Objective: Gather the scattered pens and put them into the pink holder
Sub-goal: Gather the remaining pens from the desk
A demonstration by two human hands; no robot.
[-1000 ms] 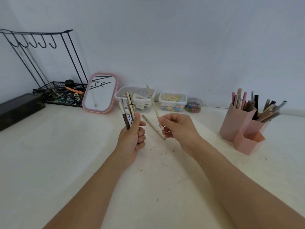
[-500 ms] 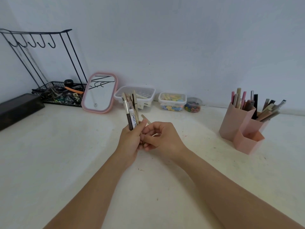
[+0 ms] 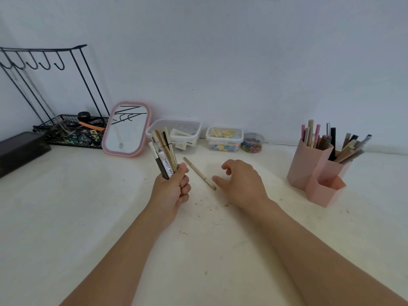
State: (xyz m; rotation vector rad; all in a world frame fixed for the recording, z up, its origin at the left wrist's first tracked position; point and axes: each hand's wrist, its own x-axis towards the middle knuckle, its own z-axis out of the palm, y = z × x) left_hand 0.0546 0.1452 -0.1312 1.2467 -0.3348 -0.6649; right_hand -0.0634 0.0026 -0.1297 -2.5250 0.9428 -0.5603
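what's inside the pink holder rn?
The pink holder has pens upright in its two rear compartments; the low front compartment looks empty. Their lower ends are hidden by the walls.

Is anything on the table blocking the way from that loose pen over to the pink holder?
Nothing visible does. The loose pen lies on bare table, with only the right hand between it and the pink holder. The left hand grips a bundle of pens.

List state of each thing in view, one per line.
left hand: grips bundle of pens, upright
right hand: open, holds nothing, beside loose pen
loose pen: flat on table
pink holder: upright, back compartments hold pens, front one looks empty
mirror: leaning back
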